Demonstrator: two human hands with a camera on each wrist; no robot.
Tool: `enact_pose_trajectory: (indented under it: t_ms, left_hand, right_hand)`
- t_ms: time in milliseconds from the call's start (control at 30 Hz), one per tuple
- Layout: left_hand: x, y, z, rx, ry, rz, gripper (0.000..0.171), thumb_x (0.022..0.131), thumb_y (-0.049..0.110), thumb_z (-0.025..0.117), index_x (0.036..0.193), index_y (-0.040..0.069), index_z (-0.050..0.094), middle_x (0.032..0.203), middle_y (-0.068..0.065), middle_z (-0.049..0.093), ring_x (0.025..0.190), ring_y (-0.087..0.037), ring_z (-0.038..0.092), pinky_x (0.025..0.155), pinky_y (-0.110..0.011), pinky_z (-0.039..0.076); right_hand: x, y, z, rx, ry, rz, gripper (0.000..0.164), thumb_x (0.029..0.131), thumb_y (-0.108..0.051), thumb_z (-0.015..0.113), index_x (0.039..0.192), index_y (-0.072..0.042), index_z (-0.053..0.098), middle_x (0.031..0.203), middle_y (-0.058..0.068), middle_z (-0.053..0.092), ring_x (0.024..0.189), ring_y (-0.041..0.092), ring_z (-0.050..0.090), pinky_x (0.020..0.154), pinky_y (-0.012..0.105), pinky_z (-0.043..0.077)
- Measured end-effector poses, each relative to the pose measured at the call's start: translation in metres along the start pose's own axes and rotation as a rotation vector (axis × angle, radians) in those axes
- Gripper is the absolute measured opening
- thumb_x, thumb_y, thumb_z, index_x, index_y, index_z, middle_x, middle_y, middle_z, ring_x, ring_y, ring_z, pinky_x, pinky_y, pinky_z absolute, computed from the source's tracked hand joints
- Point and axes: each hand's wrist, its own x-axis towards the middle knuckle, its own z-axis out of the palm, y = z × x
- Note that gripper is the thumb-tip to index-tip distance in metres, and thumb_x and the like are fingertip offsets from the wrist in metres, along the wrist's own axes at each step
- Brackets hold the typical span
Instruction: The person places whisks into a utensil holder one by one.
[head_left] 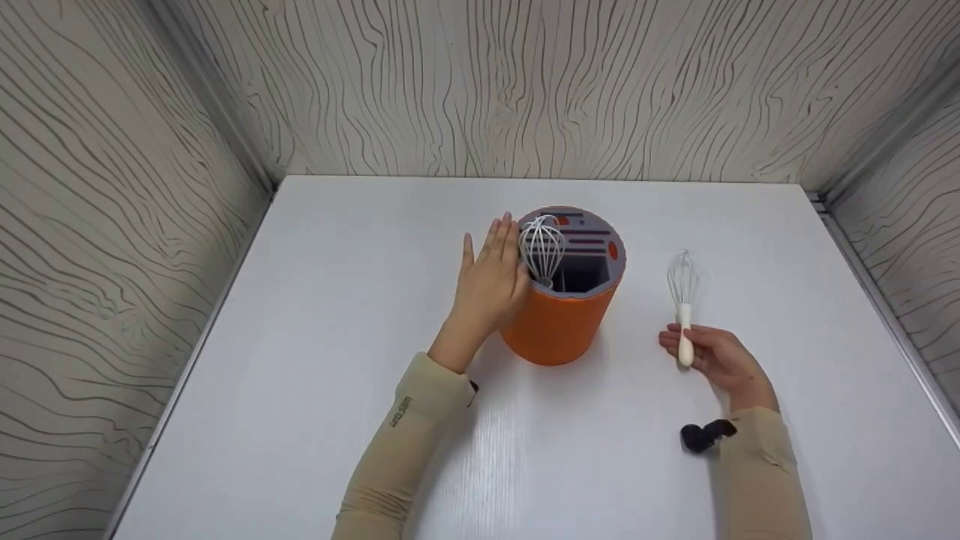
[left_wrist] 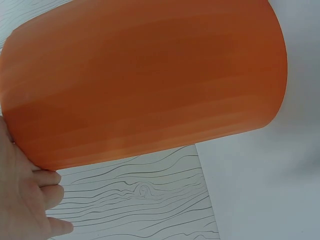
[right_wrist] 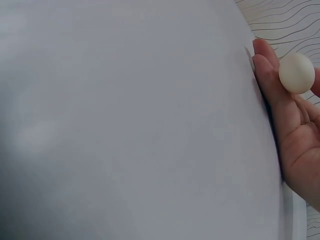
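Observation:
An orange utensil holder (head_left: 559,330), a round upright cylinder with a grey slotted top, stands near the middle of the table. Out of its large compartment rises the wire head of a whisk (head_left: 541,247); the handle is hidden inside. My left hand (head_left: 491,289) lies with straight fingers against the holder's left side by the rim, and the left wrist view shows the fingers (left_wrist: 52,192) at the orange wall. To the right of the holder, my right hand (head_left: 720,356) holds a second whisk (head_left: 685,330) by its cream handle, wires pointing away. In the right wrist view only the handle's round end (right_wrist: 296,73) shows.
The white table (head_left: 337,300) is bounded by wood-grain patterned panels (head_left: 480,90) at the back and sides. A small black device (head_left: 707,436) sits at the right sleeve's cuff. White tabletop lies between the holder and the right hand.

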Motion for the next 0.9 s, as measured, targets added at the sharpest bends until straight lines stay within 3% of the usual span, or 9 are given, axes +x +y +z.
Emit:
enact_pose_trajectory:
  t_ms: [267, 900]
  left_hand:
    - [-0.0002, -0.0002, 0.0, 0.008, -0.009, -0.001, 0.059, 0.098, 0.028, 0.027, 0.149, 0.0, 0.02, 0.156, -0.01, 0.016, 0.143, -0.022, 0.013, 0.112, -0.053, 0.005]
    - [-0.0016, -0.0009, 0.0004, 0.003, 0.022, 0.01, 0.058, 0.098, 0.027, 0.029, 0.148, -0.001, 0.023, 0.155, -0.011, 0.019, 0.143, -0.022, 0.015, 0.112, -0.053, 0.007]
  right_hand:
    - [-0.0018, -0.0002, 0.0005, 0.01, -0.015, 0.004, 0.029, 0.1, -0.001, 0.036, 0.114, 0.006, 0.061, 0.109, 0.02, 0.066, 0.104, 0.026, 0.064, 0.092, 0.035, 0.046]
    - [-0.001, 0.0028, 0.002, 0.008, 0.074, -0.05, 0.027, 0.099, 0.0, 0.042, 0.104, 0.001, 0.068, 0.102, 0.015, 0.069, 0.097, 0.022, 0.067, 0.086, 0.032, 0.05]
